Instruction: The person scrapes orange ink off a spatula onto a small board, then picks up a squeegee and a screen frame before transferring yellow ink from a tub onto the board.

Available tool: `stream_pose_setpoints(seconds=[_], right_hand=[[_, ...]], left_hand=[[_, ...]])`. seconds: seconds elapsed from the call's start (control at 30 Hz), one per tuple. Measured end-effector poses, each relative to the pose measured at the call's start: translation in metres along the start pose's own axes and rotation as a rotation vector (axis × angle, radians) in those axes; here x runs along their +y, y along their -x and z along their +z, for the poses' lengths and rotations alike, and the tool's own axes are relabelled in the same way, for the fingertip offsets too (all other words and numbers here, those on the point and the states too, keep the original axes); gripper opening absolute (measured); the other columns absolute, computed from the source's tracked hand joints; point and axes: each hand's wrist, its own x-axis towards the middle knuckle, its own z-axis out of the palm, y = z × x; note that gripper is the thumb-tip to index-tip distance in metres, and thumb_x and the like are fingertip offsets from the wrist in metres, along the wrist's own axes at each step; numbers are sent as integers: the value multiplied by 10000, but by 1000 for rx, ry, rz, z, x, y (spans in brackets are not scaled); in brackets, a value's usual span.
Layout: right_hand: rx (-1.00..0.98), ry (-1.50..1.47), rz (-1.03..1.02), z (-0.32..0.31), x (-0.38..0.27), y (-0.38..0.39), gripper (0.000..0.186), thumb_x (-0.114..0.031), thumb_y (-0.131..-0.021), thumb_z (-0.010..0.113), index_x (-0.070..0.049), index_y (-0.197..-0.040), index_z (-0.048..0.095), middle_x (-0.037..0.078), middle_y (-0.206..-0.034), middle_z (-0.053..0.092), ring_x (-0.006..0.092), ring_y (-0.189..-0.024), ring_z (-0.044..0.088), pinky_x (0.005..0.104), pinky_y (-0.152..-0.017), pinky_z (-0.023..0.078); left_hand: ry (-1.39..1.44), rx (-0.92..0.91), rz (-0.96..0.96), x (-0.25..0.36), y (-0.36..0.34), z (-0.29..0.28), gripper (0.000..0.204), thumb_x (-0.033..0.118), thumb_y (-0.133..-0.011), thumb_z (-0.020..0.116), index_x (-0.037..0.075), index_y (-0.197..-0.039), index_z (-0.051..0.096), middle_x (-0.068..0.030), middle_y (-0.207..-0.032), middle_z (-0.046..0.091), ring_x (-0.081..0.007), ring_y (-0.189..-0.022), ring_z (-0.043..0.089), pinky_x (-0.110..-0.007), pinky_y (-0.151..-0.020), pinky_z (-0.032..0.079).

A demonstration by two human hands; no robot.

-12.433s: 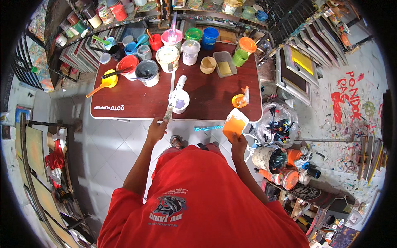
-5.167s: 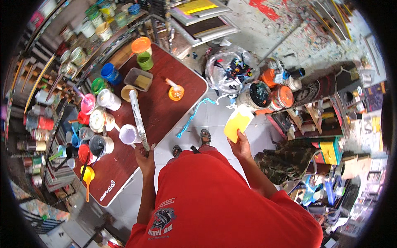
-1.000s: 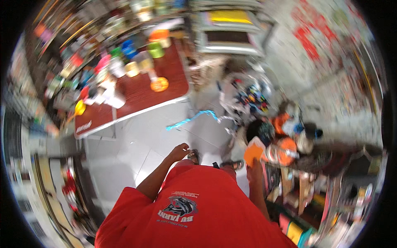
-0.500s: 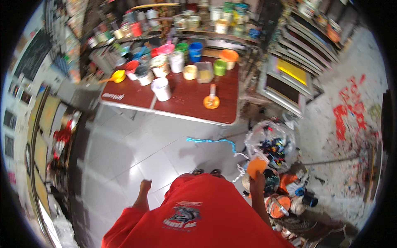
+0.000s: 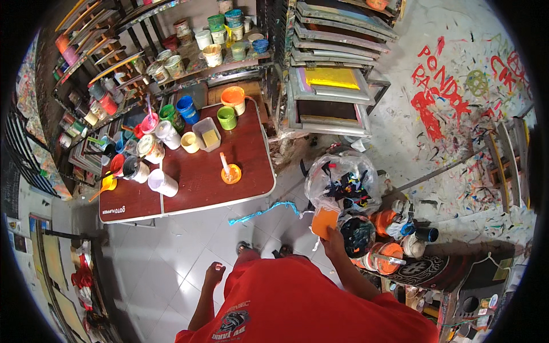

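your right hand [image 5: 333, 242] pinches a flat orange piece [image 5: 324, 221] by its lower edge, near the clear plastic bag [image 5: 315, 186]; your left hand [image 5: 214, 275] hangs above the grey floor [image 5: 171, 268], too small to tell whether spread or pressed together.

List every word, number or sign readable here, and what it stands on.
Wall: large red letters and a green round mark; wording left out.
Table: white print at its near left corner; wording left out.
Shirt: upside-down print around an emblem; smallest lines unreadable.
Stickers, lower right: too small to read.
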Motion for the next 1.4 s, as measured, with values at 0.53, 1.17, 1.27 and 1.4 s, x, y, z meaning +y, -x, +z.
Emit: stream_pose_setpoints(seconds=[0.53,1.17,1.27,1.4], right_hand=[[258,-309,-189,30,-7,7,195,-194,-934,494,-100,-1103,510,14,-1038,565,160,-944,538,334,-796,423],[716,-311,-270,-126,-157,-46,341,-239,-935,507,-25,-1199,483,119,-1135,536,237,-1067,515,404,-876,438],[641,-437,-287,-126,-168,-60,337,-238,-945,493,-19,-1200,475,123,-1132,528,237,-1042,525,384,-851,448],[565,278,-238,-113,-194,-69,314,-212,-942,492,-46,-1207,477,99,-1136,526,227,-1025,534,358,-836,448]], left_hand=[[-67,112,1262,508,-215,-6,412,211,-753,668,19,-1096,545,-190,-1110,574,-348,-1058,542,-433,-902,446],[-1139,195,1023,813,-451,207,387,150,-791,625,48,-1156,549,-175,-1144,557,-324,-1067,562,-445,-839,490],[-1120,237,1115,815,-467,212,269,74,-793,557,13,-1050,607,-185,-1067,593,-326,-1003,604,-422,-773,527],[-1156,262,1119,821,-463,208,279,67,-794,551,-1,-1063,587,-176,-1070,589,-314,-998,604,-411,-773,529]])
